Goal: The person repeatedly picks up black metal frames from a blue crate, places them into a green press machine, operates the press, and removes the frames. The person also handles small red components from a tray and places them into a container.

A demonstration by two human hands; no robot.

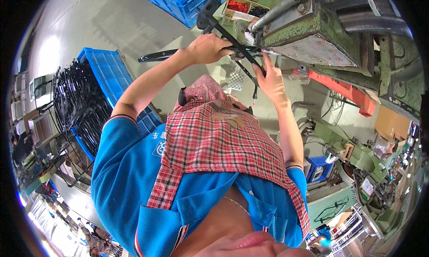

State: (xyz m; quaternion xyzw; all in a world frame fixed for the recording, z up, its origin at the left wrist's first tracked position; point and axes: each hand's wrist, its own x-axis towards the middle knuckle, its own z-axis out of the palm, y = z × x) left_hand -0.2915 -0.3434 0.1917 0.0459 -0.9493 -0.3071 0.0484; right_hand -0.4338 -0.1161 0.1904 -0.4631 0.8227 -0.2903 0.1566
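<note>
My left hand (209,48) is closed around a long, flat black bar (158,56), whose free end sticks out to the left. The bar's other end runs toward the jaw of a green machine (313,45). Slanting across it, a black rod (232,39) with a thick rounded head (208,13) passes between my hands. At the rod's lower end my right hand (270,82) is closed, the thumb against the rod and the forefinger stretched toward the machine. A thin black piece with a narrow tip (255,95) hangs below; what it joins is hidden.
On the left stands a blue crate (103,69) packed with shiny black bent parts (80,105). Ahead are another blue crate (178,7) and a box of small red pieces (238,6). An orange-red beam (342,89) lies under the machine. A small blue bin (319,167) sits at the right.
</note>
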